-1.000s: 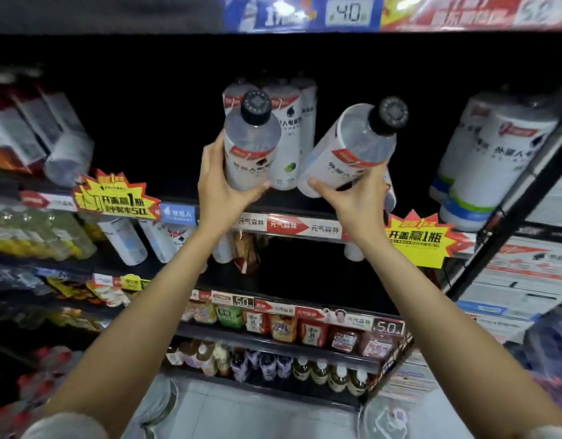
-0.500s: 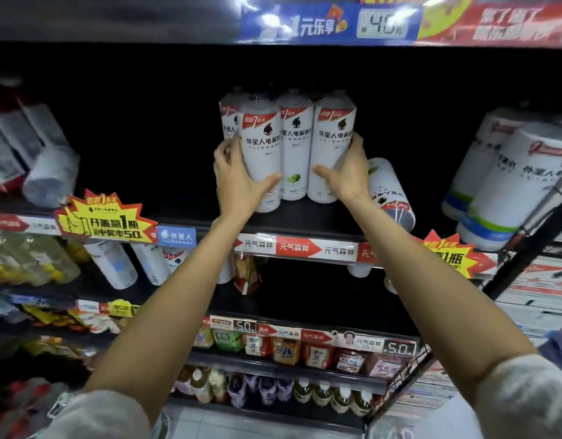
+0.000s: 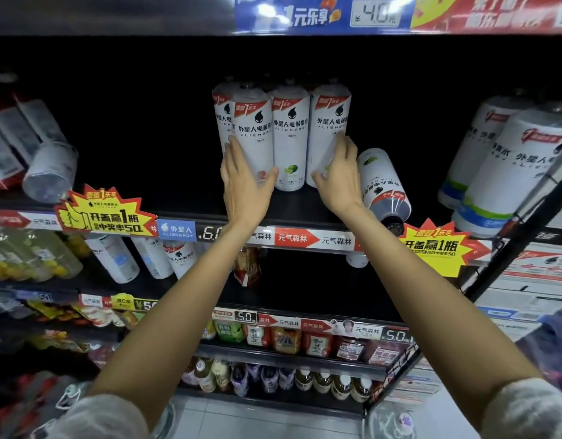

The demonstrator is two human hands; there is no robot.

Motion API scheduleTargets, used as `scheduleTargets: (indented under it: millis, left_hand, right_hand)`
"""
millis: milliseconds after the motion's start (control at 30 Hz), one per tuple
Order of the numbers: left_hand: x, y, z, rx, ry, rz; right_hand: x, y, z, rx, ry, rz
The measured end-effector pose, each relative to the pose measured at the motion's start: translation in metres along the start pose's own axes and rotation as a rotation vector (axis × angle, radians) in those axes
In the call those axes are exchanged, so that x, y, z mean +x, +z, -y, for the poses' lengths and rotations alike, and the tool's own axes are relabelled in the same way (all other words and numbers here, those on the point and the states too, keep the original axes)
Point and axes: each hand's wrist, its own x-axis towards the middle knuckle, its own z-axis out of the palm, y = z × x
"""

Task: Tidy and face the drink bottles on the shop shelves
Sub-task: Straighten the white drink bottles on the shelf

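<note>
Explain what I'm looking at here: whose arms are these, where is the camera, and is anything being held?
There is no machine: a person wears a camera on the head, looking forward and down at a shop shelf. The left hand rests against the leftmost upright white bottle; the right hand against the rightmost one. A middle bottle stands between them. Neither bottle is lifted. One more bottle lies tipped over to the right.

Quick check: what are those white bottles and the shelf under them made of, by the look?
White bottles: probably clear plastic in matte white printed sleeves; the fallen bottle shows a see-through shoulder. Shelf: looks like dark painted metal, dull finish, though dim light leaves that open.
</note>
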Motion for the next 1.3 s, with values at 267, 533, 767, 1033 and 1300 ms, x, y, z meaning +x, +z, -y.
scheduleTargets:
  millis: [267,533,767,1033,1300]
  left_hand:
    - [-0.076,-0.028,-0.031,-0.022,0.057,0.078]
    - [-0.188,-0.012,-0.021,-0.050,0.229,0.114]
    - [-0.231,0.065,0.041,0.151,0.114,0.493]
    - [-0.218,0.169,0.075,-0.021,0.027,0.454]
    - [-0.168,0.270,0.065,-0.206,0.036,0.329]
  right_hand:
    - [-0.088,-0.041,-0.002,-0.018,-0.299,0.025]
    - [-0.185,-0.052,-0.089,-0.167,-0.470,0.180]
    - [-0.216,-0.012,-0.187,-0.245,-0.310,0.339]
    - [-0.187,0.043,-0.270,-0.223,0.049,0.129]
    - [-0.141,0.071,-0.304,-0.129,0.213,-0.172]
